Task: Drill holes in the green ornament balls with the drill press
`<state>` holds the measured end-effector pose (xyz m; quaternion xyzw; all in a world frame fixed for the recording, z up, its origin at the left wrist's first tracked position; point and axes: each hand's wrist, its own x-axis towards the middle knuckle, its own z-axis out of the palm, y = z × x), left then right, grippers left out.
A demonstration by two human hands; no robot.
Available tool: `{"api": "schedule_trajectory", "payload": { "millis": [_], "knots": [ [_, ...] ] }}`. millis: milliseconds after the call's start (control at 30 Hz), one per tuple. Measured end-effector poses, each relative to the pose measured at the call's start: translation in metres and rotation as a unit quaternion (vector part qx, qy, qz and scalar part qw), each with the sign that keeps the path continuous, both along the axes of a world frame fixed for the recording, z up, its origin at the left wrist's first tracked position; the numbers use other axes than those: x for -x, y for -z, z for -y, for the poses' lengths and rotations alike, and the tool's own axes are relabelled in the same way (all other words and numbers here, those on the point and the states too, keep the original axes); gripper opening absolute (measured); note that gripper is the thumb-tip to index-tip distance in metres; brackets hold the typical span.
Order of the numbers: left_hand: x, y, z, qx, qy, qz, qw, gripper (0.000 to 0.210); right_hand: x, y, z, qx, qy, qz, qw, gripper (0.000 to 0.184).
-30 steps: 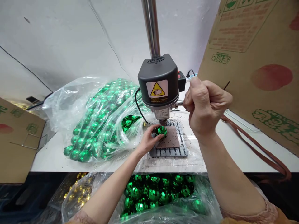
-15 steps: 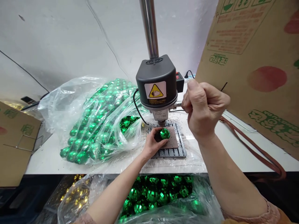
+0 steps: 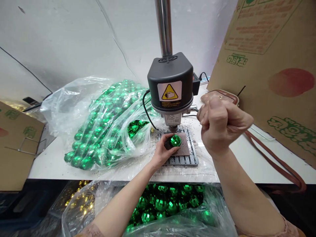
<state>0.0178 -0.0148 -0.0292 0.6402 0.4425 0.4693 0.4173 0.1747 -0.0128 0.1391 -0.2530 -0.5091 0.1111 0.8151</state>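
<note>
Clasping a half-hidden lever (image 3: pixel 194 108), the right hand (image 3: pixel 221 124) clenches; the left hand (image 3: pixel 161 150) pinches 1 green ball (image 3: pixel 176 141).

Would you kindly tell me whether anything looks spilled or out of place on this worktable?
Yes: dark specks, perhaps drilling debris, lie strewn across the base plate of the drill press and the white table around it, which looks messy. A brown strap also trails past the table's front edge, where it might snag.
</note>
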Motion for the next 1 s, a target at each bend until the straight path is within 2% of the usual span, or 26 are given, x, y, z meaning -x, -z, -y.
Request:
{"api": "schedule_trajectory", "payload": {
  "millis": [133, 433, 800, 1000],
  "knots": [
    [0.000, -0.002, 0.001, 0.001, -0.002, 0.003, 1.000, 0.057, 0.003, 0.008, 0.000, -0.044, -0.013, -0.035, 0.998, 0.048],
    [0.000, 0.001, 0.000, -0.002, -0.012, 0.005, 1.000, 0.057, 0.003, 0.020, 0.001, -0.053, 0.001, -0.021, 0.998, 0.052],
    [-0.001, 0.001, 0.000, -0.004, -0.006, 0.012, 1.000, 0.055, -0.001, 0.034, -0.008, -0.147, 0.024, 0.012, 0.989, 0.049],
    [0.000, 0.002, 0.000, -0.007, -0.002, 0.011, 1.000, 0.054, -0.006, 0.048, -0.010, -0.216, -0.010, 0.047, 0.975, 0.046]
  ]
}}
